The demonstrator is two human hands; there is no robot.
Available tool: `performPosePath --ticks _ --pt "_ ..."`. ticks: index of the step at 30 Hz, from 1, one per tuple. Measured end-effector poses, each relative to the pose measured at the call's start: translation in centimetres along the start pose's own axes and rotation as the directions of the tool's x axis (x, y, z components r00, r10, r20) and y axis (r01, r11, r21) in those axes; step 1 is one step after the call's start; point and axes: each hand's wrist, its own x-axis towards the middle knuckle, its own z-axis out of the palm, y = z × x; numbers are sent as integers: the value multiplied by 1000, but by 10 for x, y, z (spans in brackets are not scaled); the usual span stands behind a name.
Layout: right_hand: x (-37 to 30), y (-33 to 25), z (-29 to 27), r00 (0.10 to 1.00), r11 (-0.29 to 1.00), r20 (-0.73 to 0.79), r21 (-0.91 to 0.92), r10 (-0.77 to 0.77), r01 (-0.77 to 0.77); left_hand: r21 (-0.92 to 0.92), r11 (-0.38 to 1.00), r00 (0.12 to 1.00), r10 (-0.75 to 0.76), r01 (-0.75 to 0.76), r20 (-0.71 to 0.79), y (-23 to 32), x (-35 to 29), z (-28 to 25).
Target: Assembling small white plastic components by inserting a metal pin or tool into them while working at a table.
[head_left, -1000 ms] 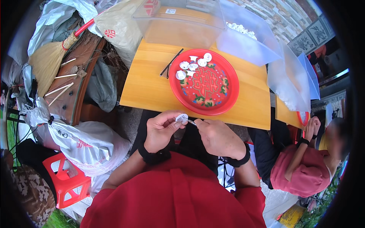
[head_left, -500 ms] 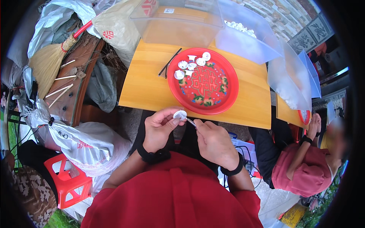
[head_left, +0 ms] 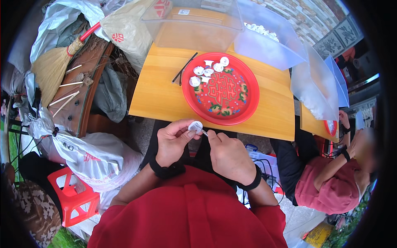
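Observation:
Just off the table's near edge, my left hand pinches a small white round piece, like a shallow cup or disc, between thumb and fingers. My right hand is closed around a thin metal tool, whose tip meets or lies close by the piece's right edge; its exact kind is hidden by the fingers. Beyond both hands sits a round red tray with a flowered pattern. Several similar white pieces lie in its far left part.
Black sticks lie left of the tray on the wooden table. Clear plastic bins stand along its far side, one holding white pieces. A person in red sits at right. Left are a broom, sacks and a red stool.
My right hand has shifted slightly, covering more of the tool. My left hand keeps the white piece in nearly the same place. The person at right has moved their hands apart.

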Motion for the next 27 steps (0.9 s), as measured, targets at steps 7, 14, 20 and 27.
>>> performPosePath --ticks 7,14,20,27 --pt "-1 -13 5 994 953 104 -303 13 19 -52 998 1000 -22 21 -15 -3 -1 -1" --pt "-6 -10 -6 999 984 -8 -172 41 -41 -112 992 997 -69 67 -17 -1 5 -2" --pt "-6 -9 -7 999 988 -3 -152 36 -36 -107 992 997 -73 72 -2 2 4 0" --pt "-5 -9 -8 1000 979 0 -201 19 -18 -106 990 996 -86 88 21 2 3 1"
